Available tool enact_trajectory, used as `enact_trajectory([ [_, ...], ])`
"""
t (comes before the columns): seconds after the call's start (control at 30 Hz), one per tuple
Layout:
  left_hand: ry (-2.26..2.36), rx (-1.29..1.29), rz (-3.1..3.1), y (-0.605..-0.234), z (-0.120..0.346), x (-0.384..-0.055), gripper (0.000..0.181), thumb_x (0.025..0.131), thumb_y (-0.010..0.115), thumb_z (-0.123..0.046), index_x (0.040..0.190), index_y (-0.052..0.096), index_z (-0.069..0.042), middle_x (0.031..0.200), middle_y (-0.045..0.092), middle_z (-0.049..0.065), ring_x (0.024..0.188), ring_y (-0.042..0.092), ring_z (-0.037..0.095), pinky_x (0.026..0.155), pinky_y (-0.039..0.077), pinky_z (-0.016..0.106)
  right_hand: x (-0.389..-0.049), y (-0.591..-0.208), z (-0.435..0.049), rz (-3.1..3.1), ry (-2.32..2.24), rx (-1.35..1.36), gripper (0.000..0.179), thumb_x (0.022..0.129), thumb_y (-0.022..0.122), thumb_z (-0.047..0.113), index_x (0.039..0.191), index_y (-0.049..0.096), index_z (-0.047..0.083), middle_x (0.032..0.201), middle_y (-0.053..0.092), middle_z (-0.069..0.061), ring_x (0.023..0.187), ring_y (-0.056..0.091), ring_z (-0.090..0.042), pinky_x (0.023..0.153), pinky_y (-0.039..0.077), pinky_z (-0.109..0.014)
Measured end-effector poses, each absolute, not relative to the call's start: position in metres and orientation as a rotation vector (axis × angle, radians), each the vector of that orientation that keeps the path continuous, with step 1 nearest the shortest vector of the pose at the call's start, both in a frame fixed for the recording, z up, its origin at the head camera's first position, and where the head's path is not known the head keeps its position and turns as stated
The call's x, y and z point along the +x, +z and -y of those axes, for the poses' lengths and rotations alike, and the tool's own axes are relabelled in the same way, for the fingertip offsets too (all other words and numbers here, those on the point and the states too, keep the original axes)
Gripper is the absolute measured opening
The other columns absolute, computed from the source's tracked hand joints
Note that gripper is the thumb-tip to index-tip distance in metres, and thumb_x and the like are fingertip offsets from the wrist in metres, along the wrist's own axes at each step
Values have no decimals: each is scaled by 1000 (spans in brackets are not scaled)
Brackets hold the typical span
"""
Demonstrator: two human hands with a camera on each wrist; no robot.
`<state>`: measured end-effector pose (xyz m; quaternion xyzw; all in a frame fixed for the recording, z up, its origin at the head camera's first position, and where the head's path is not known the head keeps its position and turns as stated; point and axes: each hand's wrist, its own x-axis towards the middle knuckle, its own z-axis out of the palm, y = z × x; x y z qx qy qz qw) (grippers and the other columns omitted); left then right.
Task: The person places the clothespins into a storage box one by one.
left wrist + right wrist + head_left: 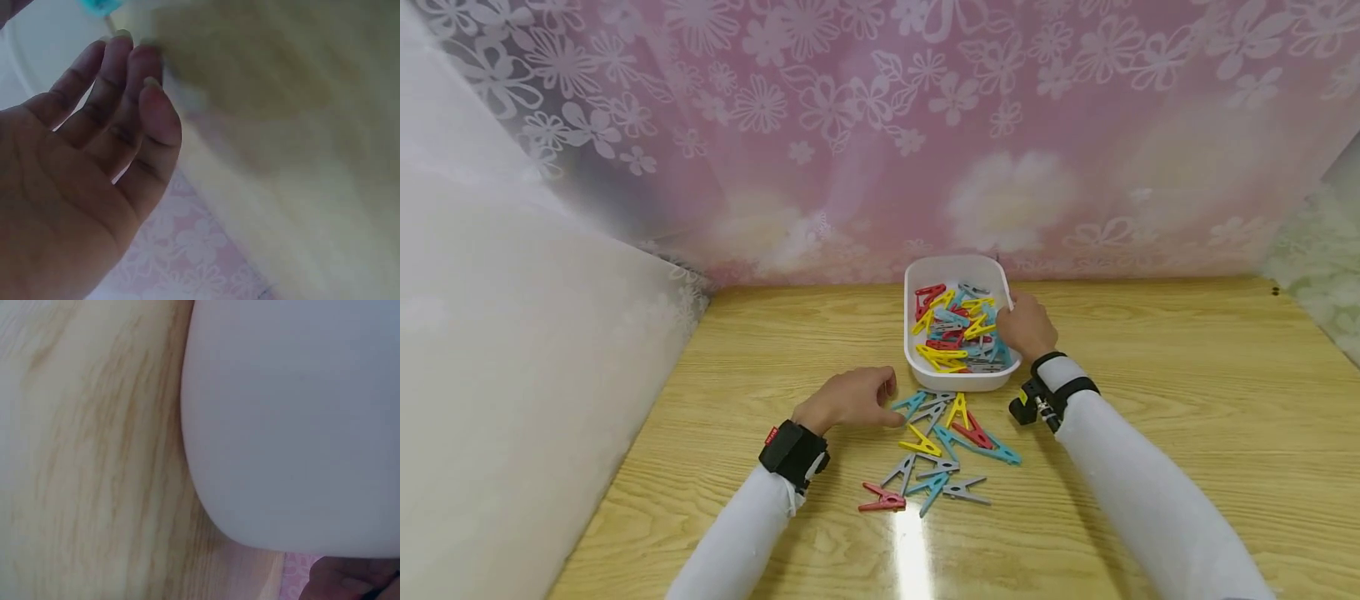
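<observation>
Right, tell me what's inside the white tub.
The white tub holds a jumbled pile of red, yellow, blue and grey clips. Upper clips cover whatever lies beneath them, and the right hand hides part of the tub's right side.

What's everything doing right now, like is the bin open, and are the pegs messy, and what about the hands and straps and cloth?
Bin: lidless, partly filled.
Bin pegs: jumbled together.
Loose pegs: scattered, some touching.
Left hand: fingers loosely bent, holding nothing visible.
Right hand: gripping the bin's side.
Straps: fastened around the wrists.
Cloth: hanging.
</observation>
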<state>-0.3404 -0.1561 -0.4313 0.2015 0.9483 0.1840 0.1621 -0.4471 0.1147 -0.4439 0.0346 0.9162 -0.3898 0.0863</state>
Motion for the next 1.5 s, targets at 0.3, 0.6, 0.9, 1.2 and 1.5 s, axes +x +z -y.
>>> enact_trajectory([
  [0.3, 316, 653, -2793, -437, 144, -333, 30, 76, 70, -41, 89, 57, -18, 80, 50, -6, 68, 47, 11, 57, 39, 26, -446, -445, -116, -2746, -1166, 107, 51, 99, 37, 19, 146, 33, 1, 122, 57, -24, 101, 59, -37, 72, 48, -47],
  [0.6, 274, 609, -2805, -438, 142, -330, 25, 78, 68, -39, 86, 55, -19, 80, 49, -5, 69, 47, 11, 59, 38, 27, -446, -446, -116, -2737, -1178, 121, 51, 99, 39, 19, 146, 34, 1, 122, 57, -25, 101, 59, -37, 77, 49, -50],
  [0.9, 380, 647, -2785, -423, 157, -333, 17, 83, 66, -33, 81, 55, -20, 74, 51, -6, 63, 47, 10, 56, 38, 26, -446, -446, -116, -2730, -1177, 117, 51, 99, 39, 19, 146, 34, 1, 120, 58, -24, 99, 61, -36, 72, 49, -46],
  [1.2, 524, 659, -2892, -384, 174, -340, 17, 84, 68, -35, 86, 59, -20, 81, 56, -7, 66, 50, 12, 62, 43, 31, -446, -448, -117, -2735, -1177, 114, 51, 99, 39, 19, 146, 34, 1, 120, 58, -24, 98, 61, -36, 70, 49, -45],
  [1.5, 670, 694, -2874, -381, 170, -351, 19, 86, 67, -37, 87, 60, -19, 78, 57, -6, 66, 51, 12, 60, 43, 30, -447, -450, -117, -2728, -1177, 106, 52, 99, 39, 20, 147, 33, 1, 124, 56, -24, 99, 61, -35, 74, 51, -47],
])
